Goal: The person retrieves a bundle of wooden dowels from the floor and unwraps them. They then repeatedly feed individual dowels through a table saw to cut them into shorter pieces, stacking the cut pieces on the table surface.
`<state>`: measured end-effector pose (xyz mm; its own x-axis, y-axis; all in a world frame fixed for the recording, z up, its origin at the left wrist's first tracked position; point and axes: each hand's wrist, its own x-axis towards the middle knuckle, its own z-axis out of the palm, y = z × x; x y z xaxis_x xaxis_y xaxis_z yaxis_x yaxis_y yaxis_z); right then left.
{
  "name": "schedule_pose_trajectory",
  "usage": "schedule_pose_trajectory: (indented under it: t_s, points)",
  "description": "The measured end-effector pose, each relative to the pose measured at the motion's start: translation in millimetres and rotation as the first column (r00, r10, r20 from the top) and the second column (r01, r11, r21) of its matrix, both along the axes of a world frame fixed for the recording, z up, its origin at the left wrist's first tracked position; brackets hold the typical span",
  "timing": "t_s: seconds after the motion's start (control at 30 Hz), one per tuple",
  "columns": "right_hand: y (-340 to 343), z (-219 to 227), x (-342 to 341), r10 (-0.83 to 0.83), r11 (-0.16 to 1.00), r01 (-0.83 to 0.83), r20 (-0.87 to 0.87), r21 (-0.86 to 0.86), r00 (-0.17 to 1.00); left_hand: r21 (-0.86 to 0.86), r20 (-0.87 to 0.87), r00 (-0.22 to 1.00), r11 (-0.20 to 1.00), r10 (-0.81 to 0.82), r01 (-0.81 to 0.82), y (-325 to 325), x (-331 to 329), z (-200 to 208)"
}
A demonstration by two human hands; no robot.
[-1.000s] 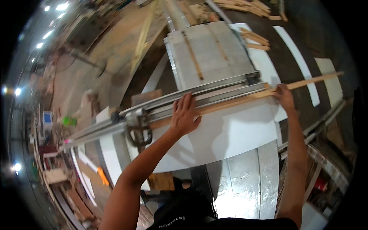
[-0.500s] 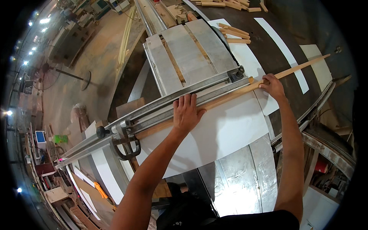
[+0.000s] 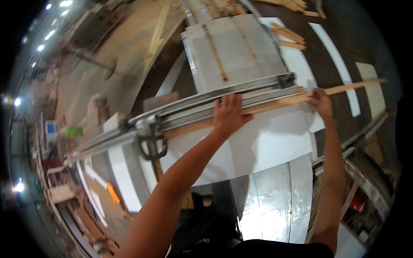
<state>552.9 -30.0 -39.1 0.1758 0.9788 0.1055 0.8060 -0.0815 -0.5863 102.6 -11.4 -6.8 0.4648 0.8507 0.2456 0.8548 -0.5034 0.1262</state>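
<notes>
A long, narrow wooden strip [image 3: 279, 103] lies along the metal fence [image 3: 185, 112], its thin end reaching far out to the right. My left hand [image 3: 229, 112] rests over the fence and the strip, fingers stretched across the metal and thumb apart along the wood. Farther right, just past the end of the fence, my right hand [image 3: 320, 103] has its fingers closed round the strip. Under the strip is a large white panel [image 3: 275, 129]. A clamp-like metal fitting with a dark looped handle [image 3: 152, 148] sits on the fence, left of my left hand. The picture is blurred by motion.
A grey slotted metal table [image 3: 236, 51] stands beyond the fence. Several short wood pieces [image 3: 290, 36] lie on a white board at the far right. Nearer me is a shiny metal surface [image 3: 275, 193]. An orange-handled tool [image 3: 113, 193] lies at left.
The whole view has turned, so the fence, strip and hands appear farther right. Both hands keep about the same places on the strip and fence.
</notes>
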Motion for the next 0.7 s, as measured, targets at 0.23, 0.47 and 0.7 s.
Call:
schedule_pose_trajectory:
  t_s: [0.23,0.47,0.7]
  points:
    - [2.7,-7.3,3.0,-0.037,0.993,0.023,-0.116,-0.119,0.993,0.171,0.107,0.992,0.984,-0.073,0.054,1.4,-6.7,-15.9]
    - [-1.2,5.6,0.2,0.047,0.999,-0.045,0.079,-0.025,0.996,0.206,0.162,0.983,0.977,-0.090,0.055,3.5,-3.4,-13.4]
    - [7.0,24.1,-0.4,0.234,0.971,-0.213,0.273,-0.104,0.933,0.085,0.125,0.989,0.994,-0.075,0.065,2.2,-3.1,-2.0]
